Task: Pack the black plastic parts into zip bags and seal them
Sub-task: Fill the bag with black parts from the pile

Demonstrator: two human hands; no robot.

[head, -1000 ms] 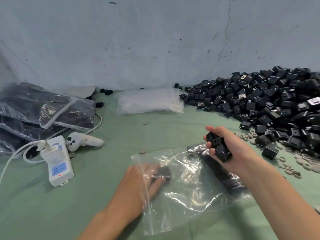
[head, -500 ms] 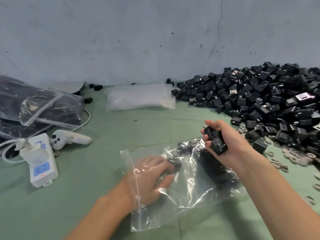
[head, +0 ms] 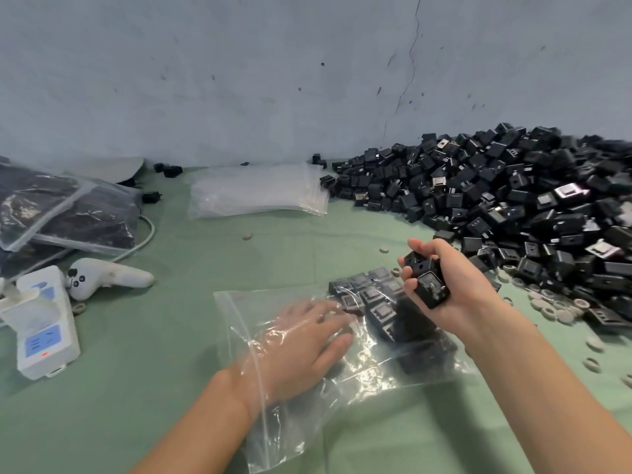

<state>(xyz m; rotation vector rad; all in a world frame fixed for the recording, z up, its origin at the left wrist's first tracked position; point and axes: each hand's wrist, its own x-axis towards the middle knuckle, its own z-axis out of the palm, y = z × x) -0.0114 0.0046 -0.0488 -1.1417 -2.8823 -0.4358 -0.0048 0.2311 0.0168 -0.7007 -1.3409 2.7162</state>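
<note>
Reaching into the zip bag [head: 372, 378], our left hand [head: 301, 347] now sits inside it up to the wrist. Its fingers are laid out almost straight and a little apart, their tips against the packed parts [head: 379, 304], which lie in flat rows at the bag's closed far end. A second ago only the fingers were under the film, nudging a single piece. Since then the hand has slid deeper, and that piece seems to have joined the rows. We judge this as one more part set in place, with the bag only partly filled. Its mouth, around our wrist, gapes unsealed.

Our right hand [head: 458, 292] hovers just above the bag's far right corner, fingers curled tight round a handful of parts [head: 425, 282], much as it did in the earlier views. We take these to be the next supply, so the filling is likely to go on before any sealing.

Right of the bag, the loose pile [head: 513, 206] of black parts climbs toward the wall, with pale rings [head: 554, 309] scattered along its near edge. Beyond the bag lies a stack of empty bags [head: 256, 193]. Well to the bag's left, on the green worktop [head: 171, 336], are filled bags [head: 68, 213], a white controller [head: 109, 277] and a white power strip [head: 44, 330].
</note>
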